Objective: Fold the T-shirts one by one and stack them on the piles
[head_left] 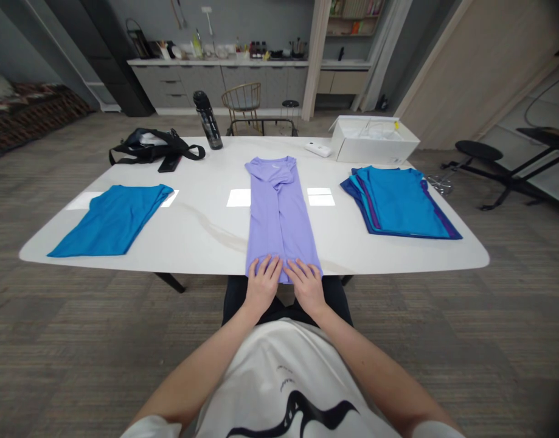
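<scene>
A lavender shirt (pixel 279 213) lies folded into a long strip, its neckline at the far end and a sleeve folded over its front. Its bottom end reaches just past the near table edge. My left hand (pixel 263 283) holds the left part of this end, and my right hand (pixel 306 286) holds the right part. The fingers of both hands rest bent over the cloth, while the thumbs are hidden. Left of the strip lies a folded blue shirt (pixel 112 219). To the right is a stack of folded shirts (pixel 400 201), bright blue on top with purple and navy layers below.
The white table (pixel 206 243) has rounded corners. Along its far side are a black bag (pixel 156 145), a dark phone (pixel 170 163), a black bottle (pixel 208 121), a small white device (pixel 318 149) and an open white box (pixel 373 143). A chair (pixel 243 100) stands beyond.
</scene>
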`<state>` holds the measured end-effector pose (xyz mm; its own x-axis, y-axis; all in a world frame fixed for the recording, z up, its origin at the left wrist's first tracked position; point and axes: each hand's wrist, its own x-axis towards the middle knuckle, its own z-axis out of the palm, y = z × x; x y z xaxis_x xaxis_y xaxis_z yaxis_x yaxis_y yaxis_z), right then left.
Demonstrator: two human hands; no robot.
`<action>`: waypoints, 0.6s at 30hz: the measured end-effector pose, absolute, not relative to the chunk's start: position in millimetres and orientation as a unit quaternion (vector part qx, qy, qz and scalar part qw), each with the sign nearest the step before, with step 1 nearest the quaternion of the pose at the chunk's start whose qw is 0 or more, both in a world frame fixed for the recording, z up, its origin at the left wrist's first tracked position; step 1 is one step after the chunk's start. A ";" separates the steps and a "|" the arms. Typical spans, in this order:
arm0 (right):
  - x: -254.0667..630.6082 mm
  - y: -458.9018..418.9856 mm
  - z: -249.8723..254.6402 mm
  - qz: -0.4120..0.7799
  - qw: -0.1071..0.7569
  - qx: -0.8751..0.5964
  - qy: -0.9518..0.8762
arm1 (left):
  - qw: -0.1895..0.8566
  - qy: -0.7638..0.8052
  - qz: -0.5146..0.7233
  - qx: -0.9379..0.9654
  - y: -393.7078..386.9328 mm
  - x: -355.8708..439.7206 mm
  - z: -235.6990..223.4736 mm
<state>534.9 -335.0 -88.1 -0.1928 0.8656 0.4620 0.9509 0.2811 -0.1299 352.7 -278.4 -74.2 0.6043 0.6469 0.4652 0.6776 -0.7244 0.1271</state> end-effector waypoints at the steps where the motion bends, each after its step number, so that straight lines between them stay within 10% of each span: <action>1: 539.1 -338.6 -83.6 -0.085 0.235 -0.579 -0.776 | 0.027 -0.348 -0.247 -0.904 -279.7 347.0 -72.6; 12: 566.0 -391.5 -85.4 -0.050 0.333 -0.656 -0.676 | -0.037 -0.385 -0.391 -0.835 -307.6 297.8 -93.5; 18: 546.8 -383.2 -96.8 0.160 0.583 -0.710 -0.361 | -0.344 -0.554 -0.579 -0.488 -307.9 323.5 -107.6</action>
<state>546.8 -383.2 -96.8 0.6884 0.6989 0.1938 0.3257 -0.0591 -0.9436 323.5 -307.9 -107.6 -0.2860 0.9403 0.1843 0.1431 -0.1483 0.9785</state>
